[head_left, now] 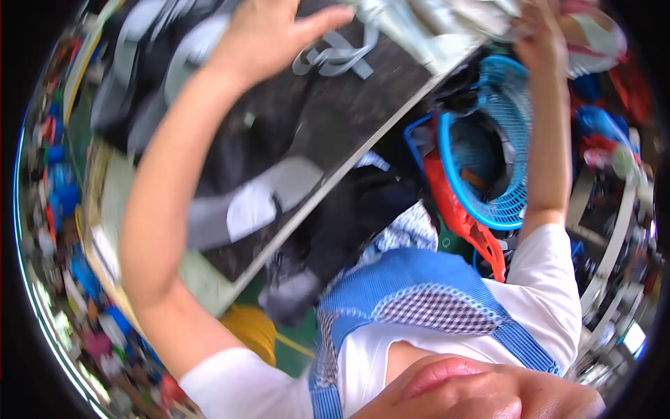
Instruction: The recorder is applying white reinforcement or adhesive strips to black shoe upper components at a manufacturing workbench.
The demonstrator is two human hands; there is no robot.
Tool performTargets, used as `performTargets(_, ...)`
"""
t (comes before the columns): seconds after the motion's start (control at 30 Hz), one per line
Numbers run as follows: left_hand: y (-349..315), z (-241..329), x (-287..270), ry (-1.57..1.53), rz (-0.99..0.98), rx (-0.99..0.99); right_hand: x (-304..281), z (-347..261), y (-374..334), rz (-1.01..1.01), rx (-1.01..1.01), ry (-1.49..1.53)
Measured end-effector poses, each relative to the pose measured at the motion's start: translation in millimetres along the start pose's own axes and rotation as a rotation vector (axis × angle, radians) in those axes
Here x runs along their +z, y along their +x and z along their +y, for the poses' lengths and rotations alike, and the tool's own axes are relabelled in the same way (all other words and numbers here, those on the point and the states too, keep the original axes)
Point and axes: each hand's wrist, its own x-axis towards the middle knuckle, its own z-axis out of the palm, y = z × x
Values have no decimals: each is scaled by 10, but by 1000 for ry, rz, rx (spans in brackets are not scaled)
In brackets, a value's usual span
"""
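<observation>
My left hand (pixel 269 31) is raised over the dark tabletop (pixel 300 112), its thumb stretched out to the right and its other fingers cut off by the top edge. Nothing shows in its grasp. Close by on the table lies a looped light grey strap (pixel 342 54). Reaching forward on the right, my right hand (pixel 541 35) is blurred beside a pile of whitish material (pixel 453 24); its fingers do not show clearly, nor whether they hold any of it. Grey and white cut pieces (pixel 262 202) lie on the table's near part.
A blue plastic basket (pixel 449 164) stands below my right forearm, dark items inside. A red plastic bag (pixel 460 209) hangs against it. Dark cloth (pixel 349 223) lies between the table edge and my apron. More grey and white pieces (pixel 195 52) are heaped at the far left.
</observation>
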Motion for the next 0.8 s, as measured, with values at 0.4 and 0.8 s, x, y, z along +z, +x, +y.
performTargets(0.4, -3102, 148, -480, 701, -70, 28, 3052, 650, 121, -525, 370, -238)
performTargets(0.8, -3536, 821, 299, 285, 81, -406, 4393, 2129, 14, -934, 816, -897)
